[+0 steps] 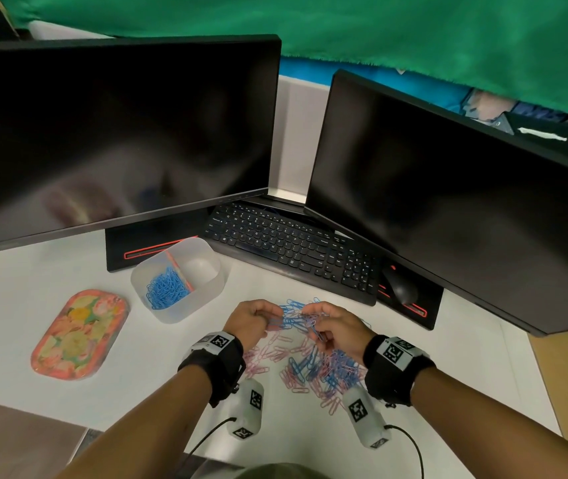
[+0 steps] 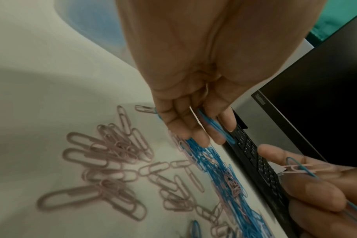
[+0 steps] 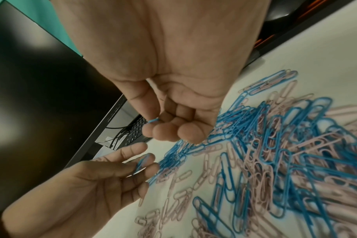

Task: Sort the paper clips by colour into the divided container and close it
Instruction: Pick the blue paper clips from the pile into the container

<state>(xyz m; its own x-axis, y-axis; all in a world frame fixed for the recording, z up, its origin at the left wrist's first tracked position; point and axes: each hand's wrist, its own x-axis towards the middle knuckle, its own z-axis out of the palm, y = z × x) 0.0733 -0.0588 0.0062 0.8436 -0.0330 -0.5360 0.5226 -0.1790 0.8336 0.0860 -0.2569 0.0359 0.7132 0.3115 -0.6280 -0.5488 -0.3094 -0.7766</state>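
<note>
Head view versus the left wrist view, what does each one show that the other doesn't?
Only the head view shows the divided container with blue clips in its left half, the flowered lid, the mouse and both wristbands. Only the left wrist view shows the blue clip in the left hand's grip from close up. Both show the mixed pile of pink and blue clips and the keyboard.

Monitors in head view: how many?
2. One large black flat monitor stands at the left behind the translucent plastic divided container; the other black monitor stands at the right, over the black keyboard's right end. None hidden, apparently.
</note>
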